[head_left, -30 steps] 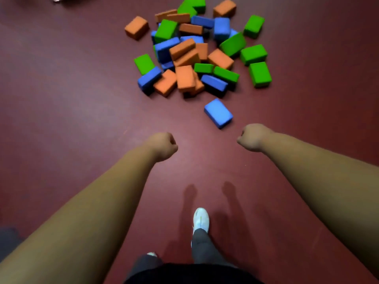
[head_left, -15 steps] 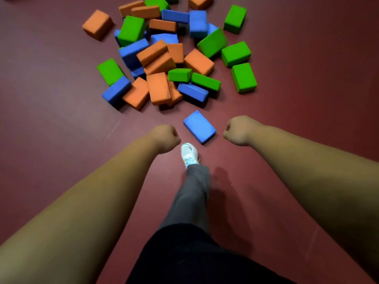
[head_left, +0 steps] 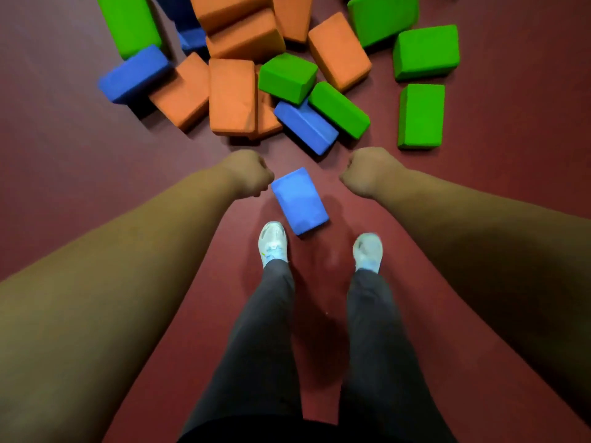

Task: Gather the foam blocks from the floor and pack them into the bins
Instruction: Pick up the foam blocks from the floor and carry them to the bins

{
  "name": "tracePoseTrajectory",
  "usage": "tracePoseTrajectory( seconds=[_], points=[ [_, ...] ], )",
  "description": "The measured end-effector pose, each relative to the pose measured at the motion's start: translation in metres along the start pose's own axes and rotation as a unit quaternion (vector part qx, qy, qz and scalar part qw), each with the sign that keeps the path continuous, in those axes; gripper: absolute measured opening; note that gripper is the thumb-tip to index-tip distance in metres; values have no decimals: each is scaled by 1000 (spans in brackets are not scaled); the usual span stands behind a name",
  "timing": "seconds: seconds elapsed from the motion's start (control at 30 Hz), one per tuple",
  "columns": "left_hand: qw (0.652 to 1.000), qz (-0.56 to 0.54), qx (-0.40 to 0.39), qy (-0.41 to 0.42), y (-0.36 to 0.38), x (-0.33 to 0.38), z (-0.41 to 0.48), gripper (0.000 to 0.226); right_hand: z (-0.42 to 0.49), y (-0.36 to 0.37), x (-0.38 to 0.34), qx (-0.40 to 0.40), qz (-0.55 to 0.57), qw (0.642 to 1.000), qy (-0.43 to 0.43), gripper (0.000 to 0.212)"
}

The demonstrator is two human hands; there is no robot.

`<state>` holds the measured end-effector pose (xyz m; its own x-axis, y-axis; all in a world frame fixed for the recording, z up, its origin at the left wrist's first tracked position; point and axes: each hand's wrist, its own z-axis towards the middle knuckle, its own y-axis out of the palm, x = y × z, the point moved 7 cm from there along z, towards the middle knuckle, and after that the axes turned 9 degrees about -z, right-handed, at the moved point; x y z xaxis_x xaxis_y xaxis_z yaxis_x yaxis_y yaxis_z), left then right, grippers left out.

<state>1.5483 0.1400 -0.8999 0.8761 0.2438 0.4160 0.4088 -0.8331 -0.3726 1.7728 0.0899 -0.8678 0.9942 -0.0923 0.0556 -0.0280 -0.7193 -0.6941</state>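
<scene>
Lying between fisted left hand (head_left: 249,172), right hand (head_left: 367,171), blue block (head_left: 299,201)

I found nothing to read: no lettering, label, brand or number showed on the foam blocks (head_left: 232,95), the floor (head_left: 64,161) or the white shoes (head_left: 273,241).

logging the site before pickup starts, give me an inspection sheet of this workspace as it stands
surface: dark red floor, matte
job's things: pile of orange, green and blue blocks, several leaning on others; lone blue block lies flat apart from it, ahead of the white shoes; no bins in view
clutter: nothing seen
grippers: left hand and right hand both fisted, holding nothing, flanking the lone blue block
cables: nothing seen
surroundings: dark trousers of the person
</scene>
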Motion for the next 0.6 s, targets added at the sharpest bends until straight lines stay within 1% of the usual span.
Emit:
tracePoseTrajectory(
  seconds=[0.17, 0.27, 0.37, 0.5, 0.53, 0.6],
  points=[
    [995, -65, -14, -77, 49, -30, 89, 27, 100, 46, 15, -28, -2, 999, -25, 39],
    [987, -109, -1, -120, 87, -51, 134, 27, 157, 85, 27, -33, 23, 999, -14, 39],
    [977, -142, 29, -153, 128, -72, 179, 27, 207, 124, 35, -44, 22, 999, -17, 51],
    [966, -148, 77, -196, 173, -95, 241, 28, 277, 168, 44, 9, 26, 1000, 2, 74],
    [959, -165, 91, -211, 183, -102, 256, 40, 292, 178, 44, 19, 20, 1000, 2, 81],
    [945, -197, 114, -236, 200, -115, 282, 79, 317, 192, 41, 44, 8, 999, -4, 91]
  ],
)
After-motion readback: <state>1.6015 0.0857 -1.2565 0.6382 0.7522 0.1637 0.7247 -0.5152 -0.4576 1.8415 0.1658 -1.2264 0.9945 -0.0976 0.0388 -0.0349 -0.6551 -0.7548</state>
